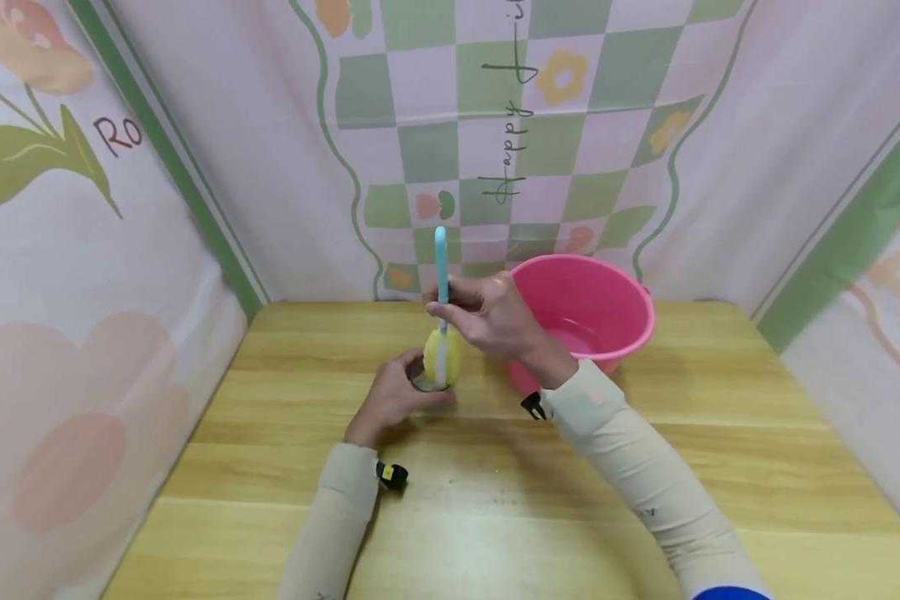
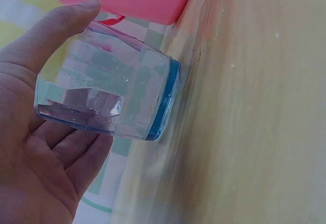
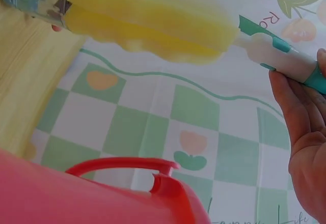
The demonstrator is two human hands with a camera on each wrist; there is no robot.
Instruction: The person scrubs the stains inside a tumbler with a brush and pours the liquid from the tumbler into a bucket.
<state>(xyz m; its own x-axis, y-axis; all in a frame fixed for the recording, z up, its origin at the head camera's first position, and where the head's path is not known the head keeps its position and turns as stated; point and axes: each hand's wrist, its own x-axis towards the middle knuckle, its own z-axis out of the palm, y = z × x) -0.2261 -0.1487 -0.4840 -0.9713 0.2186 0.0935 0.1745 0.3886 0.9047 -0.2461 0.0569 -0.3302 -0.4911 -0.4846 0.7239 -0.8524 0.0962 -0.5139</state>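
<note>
In the head view, my left hand [image 1: 397, 396] grips a clear drinking glass [image 2: 137, 91] upright by its sides, thumb on one side and fingers on the other. Water drops cling to the glass, and its thick base looks blue at the edge. My right hand [image 1: 495, 317] holds a bottle brush by its teal and white handle [image 3: 288, 58], the brush standing nearly vertical. Its yellow sponge head [image 3: 153, 20] points down at the glass, the lower end at the mouth. How deep the sponge reaches is hard to tell. Some fingers of both hands are hidden.
A pink bucket [image 1: 618, 292] stands on the wooden table [image 1: 270, 417] just right of my right hand, near the back edge. Its red-pink handle [image 3: 122, 164] shows in the right wrist view. A patterned curtain [image 1: 420, 75] hangs behind the table and along both sides.
</note>
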